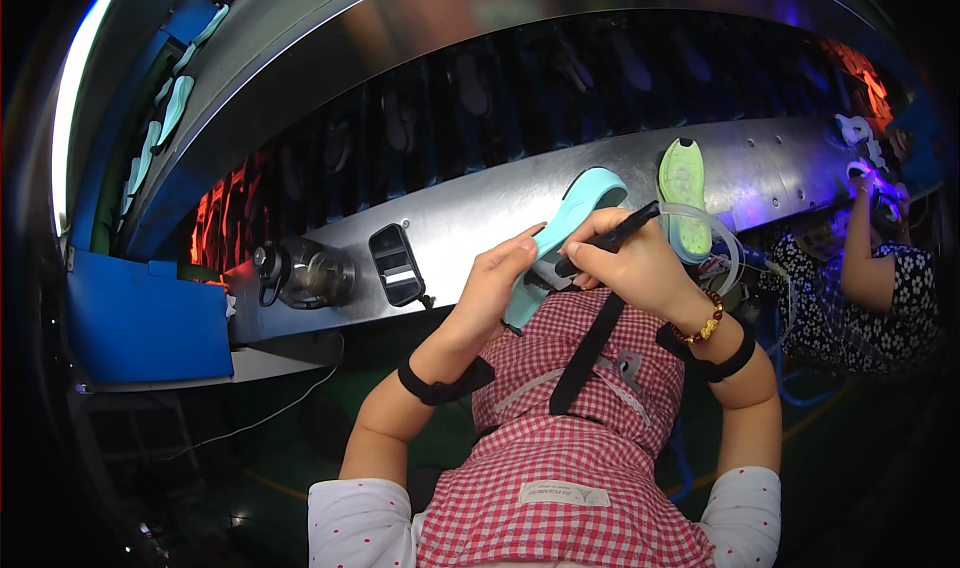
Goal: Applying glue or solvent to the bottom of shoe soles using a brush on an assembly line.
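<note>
My left hand (496,280) is closed on the edge of a turquoise shoe sole (582,204), held tilted above the front edge of the metal bench. My right hand (645,273) grips a black pen-shaped tool (632,224), its tip down close to the sole. A clear tube (728,238) curves away beside the tool's rear end, over my right wrist. Part of the sole is hidden behind my fingers, so I cannot tell whether the tip touches it. On the bench just beyond my right hand lies a pale green shoe sole (682,180).
Left along the bench (470,203) are a dark clear bottle (322,273) and a black rectangular case (397,266). Behind it, soles hang in a dark machine opening with red-lit ends. A co-worker's hand (862,180) handles white parts at far right. More turquoise soles (175,108) line the upper left.
</note>
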Tool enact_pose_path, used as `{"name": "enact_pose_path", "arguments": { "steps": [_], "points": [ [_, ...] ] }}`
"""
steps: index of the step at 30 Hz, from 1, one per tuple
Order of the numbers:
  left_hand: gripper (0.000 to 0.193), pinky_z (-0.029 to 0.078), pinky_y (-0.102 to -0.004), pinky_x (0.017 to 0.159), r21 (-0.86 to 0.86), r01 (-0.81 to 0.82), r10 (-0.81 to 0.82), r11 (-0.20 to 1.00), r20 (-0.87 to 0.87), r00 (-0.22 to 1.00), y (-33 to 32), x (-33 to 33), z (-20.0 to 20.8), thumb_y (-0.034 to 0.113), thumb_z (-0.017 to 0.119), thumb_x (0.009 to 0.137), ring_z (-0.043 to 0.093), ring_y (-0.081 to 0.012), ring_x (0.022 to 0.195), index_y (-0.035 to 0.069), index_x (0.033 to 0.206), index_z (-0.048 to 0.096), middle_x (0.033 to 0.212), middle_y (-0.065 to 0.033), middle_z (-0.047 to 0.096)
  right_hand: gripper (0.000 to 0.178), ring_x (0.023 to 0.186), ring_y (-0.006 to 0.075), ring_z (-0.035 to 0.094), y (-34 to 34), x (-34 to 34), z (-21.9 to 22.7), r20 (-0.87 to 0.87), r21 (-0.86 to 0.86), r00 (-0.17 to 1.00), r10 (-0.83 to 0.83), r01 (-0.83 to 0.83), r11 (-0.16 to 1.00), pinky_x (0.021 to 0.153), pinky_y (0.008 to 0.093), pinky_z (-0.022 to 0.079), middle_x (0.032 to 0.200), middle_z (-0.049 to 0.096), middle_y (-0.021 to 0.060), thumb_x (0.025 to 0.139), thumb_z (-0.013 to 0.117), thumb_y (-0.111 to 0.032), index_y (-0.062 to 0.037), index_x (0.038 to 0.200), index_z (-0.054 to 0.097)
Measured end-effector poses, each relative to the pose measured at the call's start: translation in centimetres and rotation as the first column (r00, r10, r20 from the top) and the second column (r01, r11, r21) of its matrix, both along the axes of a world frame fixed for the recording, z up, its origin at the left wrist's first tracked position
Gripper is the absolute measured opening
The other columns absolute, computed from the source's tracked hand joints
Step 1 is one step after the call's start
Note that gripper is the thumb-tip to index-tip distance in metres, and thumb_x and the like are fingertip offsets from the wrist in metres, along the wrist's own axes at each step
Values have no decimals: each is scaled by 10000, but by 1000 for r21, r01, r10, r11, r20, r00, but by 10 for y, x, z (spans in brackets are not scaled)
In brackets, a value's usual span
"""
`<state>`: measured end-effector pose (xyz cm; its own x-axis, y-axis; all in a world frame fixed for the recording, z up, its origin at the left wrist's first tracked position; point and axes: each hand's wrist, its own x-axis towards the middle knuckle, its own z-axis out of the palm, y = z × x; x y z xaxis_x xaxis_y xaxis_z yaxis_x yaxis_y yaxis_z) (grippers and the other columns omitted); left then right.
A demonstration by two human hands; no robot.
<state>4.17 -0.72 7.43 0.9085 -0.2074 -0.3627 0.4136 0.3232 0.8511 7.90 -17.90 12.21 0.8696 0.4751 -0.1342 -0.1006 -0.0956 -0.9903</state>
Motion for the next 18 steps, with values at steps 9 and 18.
{"name": "enact_pose_path", "arguments": {
  "steps": [9,18],
  "points": [
    [458,496,-367,831,-474,-146,50,868,-209,977,14,3,-3,298,332,921,567,-255,991,-21,1246,373,1133,-174,532,190,683,88,569,-27,1,3,145,37,989,32,-38,999,602,207,451,809,632,77,757,626,-42,17,937,626],
    [465,472,-418,857,-581,-176,32,795,-249,968,6,3,-1,319,296,925,557,-296,1008,-22,1223,401,1122,-198,533,207,715,74,553,-27,-10,-6,25,38,988,154,-155,987,625,202,438,828,630,58,785,597,-52,11,979,629]
  ]
}}
